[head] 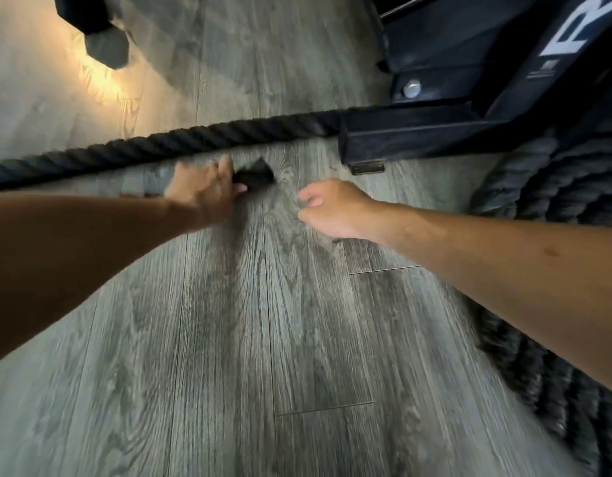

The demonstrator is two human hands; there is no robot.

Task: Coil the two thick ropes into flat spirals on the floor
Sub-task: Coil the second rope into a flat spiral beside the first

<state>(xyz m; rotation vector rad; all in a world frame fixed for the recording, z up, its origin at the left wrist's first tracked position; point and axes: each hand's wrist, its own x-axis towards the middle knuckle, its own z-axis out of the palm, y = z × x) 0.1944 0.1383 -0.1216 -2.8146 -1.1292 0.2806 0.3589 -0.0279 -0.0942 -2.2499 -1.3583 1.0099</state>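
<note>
**Left hand on a rope end, right hand empty above the floor**

A thick black twisted rope lies stretched across the grey wood-look floor, running from the left edge toward the foot of a black metal frame at upper right. Just below that stretch, the left hand has its grip closed around a dark, blurred rope end, whose tip sticks out past the fingers toward the right. Whether this end belongs to the stretched rope cannot be told.

The right hand hovers near it, just to the right, fingers loosely curled and apart, holding nothing.

More black rope lies piled in curved turns at the right side, partly hidden behind the right forearm and continuing down the right edge. A dark dumbbell sits at upper left, well apart from the hands.
</note>
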